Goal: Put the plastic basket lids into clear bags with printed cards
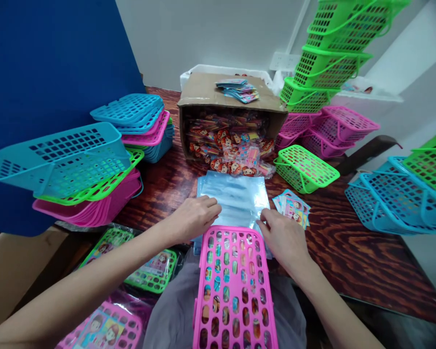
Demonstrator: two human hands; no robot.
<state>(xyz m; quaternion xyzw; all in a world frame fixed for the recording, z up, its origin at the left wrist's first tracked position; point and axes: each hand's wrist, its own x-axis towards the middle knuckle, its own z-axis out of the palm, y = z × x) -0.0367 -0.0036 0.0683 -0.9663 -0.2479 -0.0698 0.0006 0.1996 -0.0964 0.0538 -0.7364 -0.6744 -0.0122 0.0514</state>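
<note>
Clear plastic bags lie in a flat stack at the table's front edge. My left hand is at the stack's left side, its fingers closed on something I cannot make out. At the right side of the stack, my right hand has thumb and fingertips pinched at the bag's edge. Between my forearms a pink lidded basket rests on my lap, with colourful items showing through the lid's slots. Small picture cards lie to the right of the bags.
An open cardboard box of packaged items stands behind the bags. Blue, green and pink baskets are piled at left. More baskets, including a green stack, stand at right. Wrapped baskets lie low at left.
</note>
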